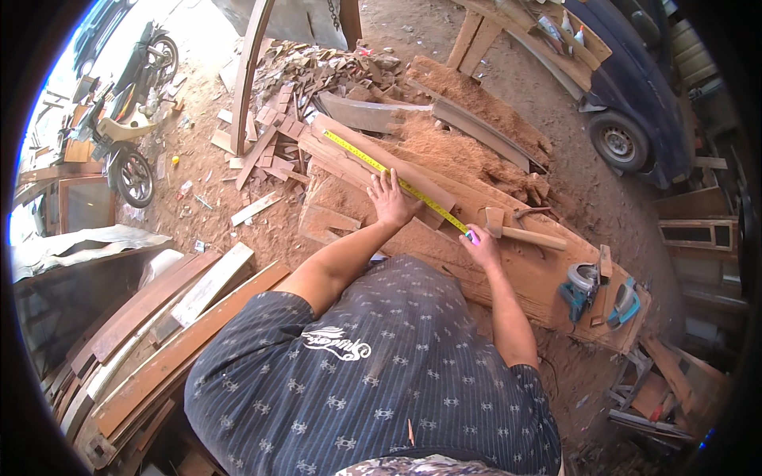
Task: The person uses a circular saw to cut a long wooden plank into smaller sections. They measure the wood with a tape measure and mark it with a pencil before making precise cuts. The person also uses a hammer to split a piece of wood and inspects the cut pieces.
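A yellow tape measure (435,208) is drawn out along a wooden board (429,187) on the workbench. Its case, partly hidden, is in my right hand (482,248), fingers closed round it. My left hand (390,203) lies palm down, fingers stretched out, pressing at the blade's edge near its middle. The blade's far end reaches the board's upper left end. Just right of my right hand lies a wooden mallet (536,239), its head close to the board's near end.
Farther right on the bench are a circular saw (582,287) and a teal power tool (625,306). Sawdust (452,147) covers the bench's far side. Scrap wood (341,75) is heaped beyond it. Stacked planks (178,349) stand at my left. A motorbike (131,131) and a dark vehicle (631,87) stand farther off.
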Tool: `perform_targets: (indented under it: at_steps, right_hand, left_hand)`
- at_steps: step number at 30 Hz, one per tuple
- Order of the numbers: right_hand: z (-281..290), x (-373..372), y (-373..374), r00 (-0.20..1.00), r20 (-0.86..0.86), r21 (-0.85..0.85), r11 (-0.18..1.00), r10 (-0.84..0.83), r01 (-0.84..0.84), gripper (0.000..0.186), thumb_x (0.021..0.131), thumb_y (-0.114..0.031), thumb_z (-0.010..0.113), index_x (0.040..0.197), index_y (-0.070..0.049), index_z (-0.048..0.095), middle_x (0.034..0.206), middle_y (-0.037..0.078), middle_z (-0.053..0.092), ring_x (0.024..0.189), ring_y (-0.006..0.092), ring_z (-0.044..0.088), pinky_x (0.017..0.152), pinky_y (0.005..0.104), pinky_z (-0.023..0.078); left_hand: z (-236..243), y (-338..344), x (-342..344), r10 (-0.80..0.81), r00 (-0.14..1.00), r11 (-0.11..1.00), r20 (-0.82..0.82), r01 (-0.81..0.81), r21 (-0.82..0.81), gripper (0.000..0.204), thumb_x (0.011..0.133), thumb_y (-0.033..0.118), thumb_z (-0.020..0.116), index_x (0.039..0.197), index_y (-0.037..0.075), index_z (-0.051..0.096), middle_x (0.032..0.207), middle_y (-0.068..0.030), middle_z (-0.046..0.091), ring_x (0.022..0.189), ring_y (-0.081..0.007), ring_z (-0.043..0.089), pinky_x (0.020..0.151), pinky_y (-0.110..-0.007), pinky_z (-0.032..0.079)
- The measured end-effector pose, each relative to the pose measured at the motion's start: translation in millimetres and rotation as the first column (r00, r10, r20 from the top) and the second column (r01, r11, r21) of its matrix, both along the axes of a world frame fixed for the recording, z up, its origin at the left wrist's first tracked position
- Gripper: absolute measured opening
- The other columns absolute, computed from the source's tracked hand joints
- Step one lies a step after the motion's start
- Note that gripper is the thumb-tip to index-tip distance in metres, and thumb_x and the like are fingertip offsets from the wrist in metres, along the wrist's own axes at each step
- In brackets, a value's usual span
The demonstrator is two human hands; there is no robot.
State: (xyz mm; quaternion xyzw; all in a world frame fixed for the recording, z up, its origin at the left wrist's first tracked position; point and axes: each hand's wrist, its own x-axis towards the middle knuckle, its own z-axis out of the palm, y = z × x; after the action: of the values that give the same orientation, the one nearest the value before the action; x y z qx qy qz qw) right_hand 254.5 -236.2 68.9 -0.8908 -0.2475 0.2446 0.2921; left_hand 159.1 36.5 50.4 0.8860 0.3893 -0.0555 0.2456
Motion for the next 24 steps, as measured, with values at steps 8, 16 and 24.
perform_targets:
  at_steps: [8,16,24]
  right_hand:
    - [-1,4,3,0.99,-0.116,0.135,0.986,-0.084,0.099,0.073,0.083,-0.038,0.082,0.142,-0.006,0.055,0.116,0.018,0.069,0.107,0.0264,0.068,0.094,0.0407,0.054]
    - [66,139,49,0.918,-0.299,0.378,0.851,-0.261,0.365,0.058,0.084,-0.047,0.081,0.114,-0.004,0.055,0.104,0.011,0.064,0.093,0.0207,0.066,0.081,0.0337,0.056]
    - [207,391,127,0.699,0.491,0.58,0.794,-0.52,0.183,0.058,0.086,-0.054,0.076,0.102,-0.002,0.059,0.095,0.014,0.065,0.089,0.0287,0.063,0.084,0.0421,0.051]
  left_hand:
    - [0,20,-46,0.04,0.909,0.995,0.416,-0.077,0.071,0.104,0.08,0.06,0.078,0.156,0.007,0.031,0.161,-0.028,0.025,0.148,-0.0464,0.025,0.119,-0.06,0.021]
    - [-68,76,-172,0.368,0.916,0.93,0.158,-0.365,-0.05,0.087,0.086,0.054,0.075,0.147,-0.002,0.047,0.158,-0.0299,0.031,0.146,-0.0451,0.033,0.119,-0.049,0.034]
    - [-113,31,-340,0.82,0.468,0.339,-0.328,-0.86,-0.381,0.078,0.091,0.06,0.067,0.132,-0.007,0.063,0.134,-0.0277,0.063,0.128,-0.0366,0.06,0.11,-0.044,0.044]
